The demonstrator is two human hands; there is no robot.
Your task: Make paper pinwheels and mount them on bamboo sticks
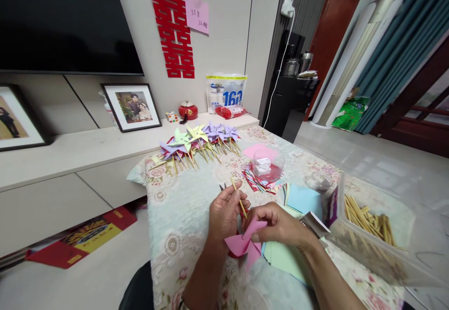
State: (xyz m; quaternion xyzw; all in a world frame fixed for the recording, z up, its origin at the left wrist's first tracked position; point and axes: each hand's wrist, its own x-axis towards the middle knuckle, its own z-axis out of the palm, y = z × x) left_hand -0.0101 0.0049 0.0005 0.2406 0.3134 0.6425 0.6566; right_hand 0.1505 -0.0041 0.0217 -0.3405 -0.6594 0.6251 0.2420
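My left hand (224, 214) is closed around a thin wooden stick (238, 195) that points up and away from me. My right hand (280, 226) pinches the folded pink paper pinwheel (243, 244) against the lower end of that stick. Both hands hover over a table covered with a floral cloth (175, 221). A small dark tool tip shows just left of the stick, too small to name.
Several finished pinwheels (196, 144) lie at the table's far end. Coloured paper squares (303, 198), a clear tub (266, 167) and a clear box of sticks (368, 228) sit to the right. A low TV cabinet (70, 160) runs along the left.
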